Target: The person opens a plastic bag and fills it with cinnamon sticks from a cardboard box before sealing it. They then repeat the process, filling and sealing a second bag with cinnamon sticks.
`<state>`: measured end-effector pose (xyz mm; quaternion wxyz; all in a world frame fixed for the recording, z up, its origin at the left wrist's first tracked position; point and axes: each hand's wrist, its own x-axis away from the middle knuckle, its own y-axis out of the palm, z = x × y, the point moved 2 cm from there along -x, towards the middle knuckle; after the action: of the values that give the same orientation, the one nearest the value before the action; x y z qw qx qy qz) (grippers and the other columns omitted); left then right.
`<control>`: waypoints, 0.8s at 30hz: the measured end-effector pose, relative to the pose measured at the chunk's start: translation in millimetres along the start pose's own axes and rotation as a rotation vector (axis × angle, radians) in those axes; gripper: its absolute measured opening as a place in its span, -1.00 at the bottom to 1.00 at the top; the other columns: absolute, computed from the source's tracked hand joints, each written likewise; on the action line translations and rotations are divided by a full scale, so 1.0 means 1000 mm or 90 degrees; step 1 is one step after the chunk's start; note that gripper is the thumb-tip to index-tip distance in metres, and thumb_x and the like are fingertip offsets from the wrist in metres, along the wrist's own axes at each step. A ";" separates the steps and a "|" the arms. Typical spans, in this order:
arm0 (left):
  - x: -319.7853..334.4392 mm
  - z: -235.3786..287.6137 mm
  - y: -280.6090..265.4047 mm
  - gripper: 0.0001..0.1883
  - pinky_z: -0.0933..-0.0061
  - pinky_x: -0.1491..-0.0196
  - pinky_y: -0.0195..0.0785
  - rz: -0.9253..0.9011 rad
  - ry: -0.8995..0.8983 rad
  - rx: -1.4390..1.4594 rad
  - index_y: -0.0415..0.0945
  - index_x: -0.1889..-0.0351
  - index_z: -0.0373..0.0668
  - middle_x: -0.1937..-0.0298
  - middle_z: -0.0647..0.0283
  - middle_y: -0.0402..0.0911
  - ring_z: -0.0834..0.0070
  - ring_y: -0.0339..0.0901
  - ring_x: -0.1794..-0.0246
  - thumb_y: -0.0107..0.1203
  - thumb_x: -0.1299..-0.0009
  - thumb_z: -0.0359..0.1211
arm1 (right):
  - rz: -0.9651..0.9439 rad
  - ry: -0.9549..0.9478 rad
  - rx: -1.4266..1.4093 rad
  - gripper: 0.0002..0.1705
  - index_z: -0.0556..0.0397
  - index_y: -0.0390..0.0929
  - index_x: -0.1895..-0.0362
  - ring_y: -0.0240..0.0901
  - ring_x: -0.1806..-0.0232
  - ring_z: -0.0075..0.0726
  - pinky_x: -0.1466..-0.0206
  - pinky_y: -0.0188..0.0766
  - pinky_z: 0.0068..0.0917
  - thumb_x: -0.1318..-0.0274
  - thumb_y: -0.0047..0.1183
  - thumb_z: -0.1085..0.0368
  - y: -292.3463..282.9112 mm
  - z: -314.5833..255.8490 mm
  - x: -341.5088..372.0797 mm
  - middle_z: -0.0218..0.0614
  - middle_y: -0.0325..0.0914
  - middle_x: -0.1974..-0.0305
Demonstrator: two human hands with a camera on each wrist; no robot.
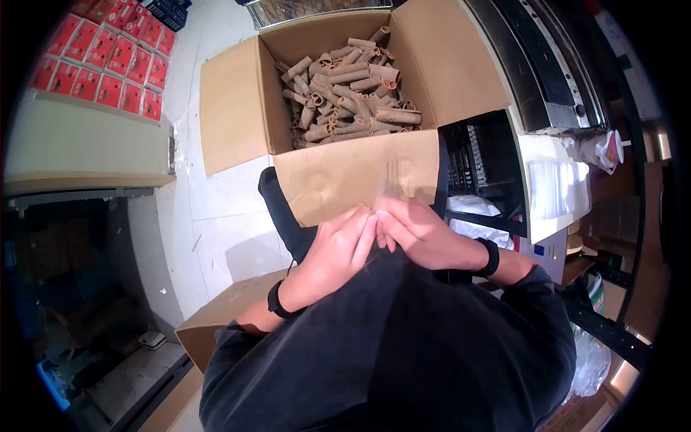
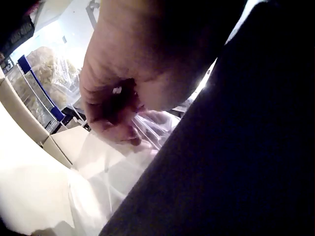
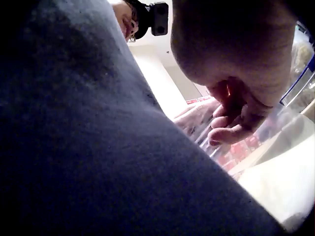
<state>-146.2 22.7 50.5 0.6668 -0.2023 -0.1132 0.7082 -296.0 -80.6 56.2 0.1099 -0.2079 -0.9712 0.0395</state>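
Both hands meet in front of the dark shirt in the head view, the left hand (image 1: 337, 245) and the right hand (image 1: 425, 234) touching at the fingertips. Between them is a thin clear plastic bag (image 2: 147, 129), blurred in the head view. The left hand (image 2: 133, 73) pinches its gathered plastic with curled fingers. In the right wrist view the right hand (image 3: 236, 73) has its fingers curled on the clear plastic (image 3: 199, 129). Beyond the hands stands an open cardboard box (image 1: 345, 162) filled with brown bark rolls (image 1: 349, 90).
Red packets (image 1: 108, 61) stand in rows at the upper left. A black appliance (image 1: 540, 65) and a stack of clear plastic bags (image 1: 558, 189) lie to the right. Another cardboard box (image 1: 223, 309) is at the lower left, beside the body. A wire basket (image 1: 317, 11) stands behind the open box.
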 end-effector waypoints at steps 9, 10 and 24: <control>0.003 -0.003 0.007 -0.92 0.17 0.17 0.52 -0.047 0.020 0.017 0.50 0.18 -0.37 0.26 0.00 0.59 0.00 0.65 0.24 0.09 -0.54 -0.51 | 0.034 -0.087 0.091 -0.61 0.26 0.47 0.29 0.51 0.47 -0.20 0.34 0.40 -0.26 -0.57 0.00 0.17 0.007 0.007 0.003 -0.10 0.50 0.49; 0.002 -0.003 0.006 -0.92 0.17 0.17 0.52 -0.047 0.021 0.016 0.50 0.18 -0.37 0.26 0.00 0.59 0.00 0.65 0.24 0.09 -0.54 -0.51 | 0.035 -0.088 0.091 -0.61 0.26 0.47 0.29 0.51 0.47 -0.20 0.34 0.40 -0.26 -0.57 0.00 0.17 0.007 0.008 0.004 -0.10 0.50 0.49; 0.006 0.000 -0.018 -0.94 0.15 0.15 0.55 -0.238 0.214 0.107 0.52 0.17 -0.43 0.17 -0.07 0.60 -0.04 0.63 0.24 0.09 -0.49 -0.57 | -0.153 -0.164 0.019 -0.76 0.20 0.65 0.19 0.53 0.42 -0.02 0.28 0.45 -0.22 -0.52 0.06 0.29 -0.005 0.000 0.012 -0.10 0.57 0.45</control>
<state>-130.3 30.4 57.1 0.8102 -0.2367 0.0228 0.5358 -308.6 -80.6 58.7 -0.0084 -0.0819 -0.9943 0.0671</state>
